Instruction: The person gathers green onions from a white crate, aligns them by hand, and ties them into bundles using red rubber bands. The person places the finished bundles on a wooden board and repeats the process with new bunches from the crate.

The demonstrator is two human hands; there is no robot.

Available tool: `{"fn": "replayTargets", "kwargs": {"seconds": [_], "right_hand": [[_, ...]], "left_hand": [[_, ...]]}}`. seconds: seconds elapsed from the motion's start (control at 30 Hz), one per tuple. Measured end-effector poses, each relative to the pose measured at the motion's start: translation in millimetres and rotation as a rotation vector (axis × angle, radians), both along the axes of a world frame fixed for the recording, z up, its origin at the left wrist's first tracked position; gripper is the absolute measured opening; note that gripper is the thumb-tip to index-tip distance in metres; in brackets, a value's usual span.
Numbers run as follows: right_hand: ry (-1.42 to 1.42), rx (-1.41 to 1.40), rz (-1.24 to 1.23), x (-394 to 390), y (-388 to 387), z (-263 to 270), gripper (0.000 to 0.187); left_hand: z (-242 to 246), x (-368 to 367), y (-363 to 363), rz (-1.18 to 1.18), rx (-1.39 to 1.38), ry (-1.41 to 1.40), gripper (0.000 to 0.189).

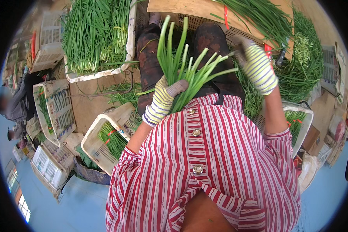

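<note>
My left hand [165, 97], in a striped knit glove with a grey palm, is closed around a loose bunch of garlic chives [191, 72]. Their pale cut ends fan upward and to the right, over my lap. To the right of the bunch is my right hand [256, 65], gloved alike. Its fingers are motion-blurred near the tip of one stalk, so whether they pinch anything is unclear. Just beyond that hand, a black riveted knife handle [280, 58] shows at the edge of a wooden board [185, 7]. More chives [258, 17] lie on this board.
A white crate [130, 55] full of chives stands at front left. Crates with red-banded bundles [111, 136] sit at my left and right sides. A large chive heap [295, 69] lies at right. Loose leaves [124, 92] cover some floor. A person [17, 98] is at far left.
</note>
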State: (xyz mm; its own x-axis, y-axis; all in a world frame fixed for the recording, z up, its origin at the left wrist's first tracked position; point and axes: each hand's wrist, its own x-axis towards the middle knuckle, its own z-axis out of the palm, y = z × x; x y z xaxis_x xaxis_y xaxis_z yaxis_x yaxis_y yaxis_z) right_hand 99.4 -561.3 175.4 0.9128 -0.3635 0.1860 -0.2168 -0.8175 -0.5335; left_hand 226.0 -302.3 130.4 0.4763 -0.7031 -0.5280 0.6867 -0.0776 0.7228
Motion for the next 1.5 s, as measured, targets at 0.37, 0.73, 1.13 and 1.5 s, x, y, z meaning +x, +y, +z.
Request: {"fn": "replayTargets", "kwargs": {"seconds": [0.37, 0.73, 1.13, 1.5], "right_hand": [[-0.028, 1.334, 0.049, 11, 58, -5, 0.087], [-0.026, 1.761, 0.030, 43, 77, -19, 0.051], [0.070, 1.484, 0.057, 55, 80, -7, 0.030], [0.012, 1.655, -0.052, 68, 85, -7, 0.029]], "left_hand": [[-2, -4, -5, 0.066, -0.041, 0.087, 0.037], [19, 4, -6, 0.143, -0.003, 0.025, 0.036], [15, 2, -11, 0.188, -0.118, 0.019, 0.027], [27, 6, -3, 0.035, 0.046, -0.104, 0.022]]}}
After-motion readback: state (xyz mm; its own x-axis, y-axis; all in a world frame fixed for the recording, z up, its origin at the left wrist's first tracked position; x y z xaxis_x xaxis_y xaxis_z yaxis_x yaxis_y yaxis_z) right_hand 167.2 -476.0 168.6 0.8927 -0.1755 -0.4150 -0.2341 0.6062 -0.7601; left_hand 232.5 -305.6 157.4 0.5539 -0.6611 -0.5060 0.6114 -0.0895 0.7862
